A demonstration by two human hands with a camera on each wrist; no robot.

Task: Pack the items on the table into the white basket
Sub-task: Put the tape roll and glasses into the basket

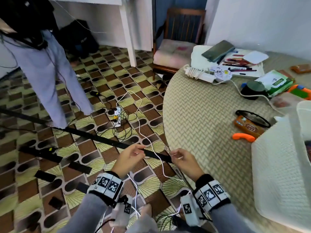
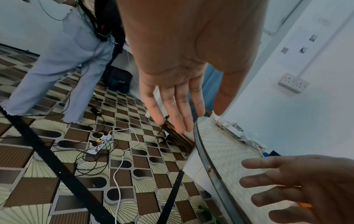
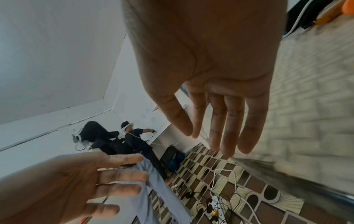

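My left hand [image 1: 134, 154] and right hand [image 1: 176, 156] hover side by side over the floor, just off the near edge of the round table [image 1: 202, 106]. Both wrist views show straight, spread fingers [image 2: 180, 106] [image 3: 220, 121] holding nothing. The white basket [image 1: 277, 174] stands at the table's right. On the table lie an orange toy handset [image 1: 243, 137], an orange snack packet [image 1: 249, 127], a black band [image 1: 252, 117], a black round pot [image 1: 252, 89], a green-white wipes pack [image 1: 274, 83], a white extension cord [image 1: 198, 74], pens [image 1: 239, 63] and a dark notebook [image 1: 218, 50].
A person in pale blue trousers [image 1: 55, 78] stands on the patterned floor at left. A power strip [image 1: 117, 116] with tangled cables lies on the floor, and a long black bar [image 1: 94, 137] runs under my hands. A wooden chair [image 1: 178, 47] stands behind the table.
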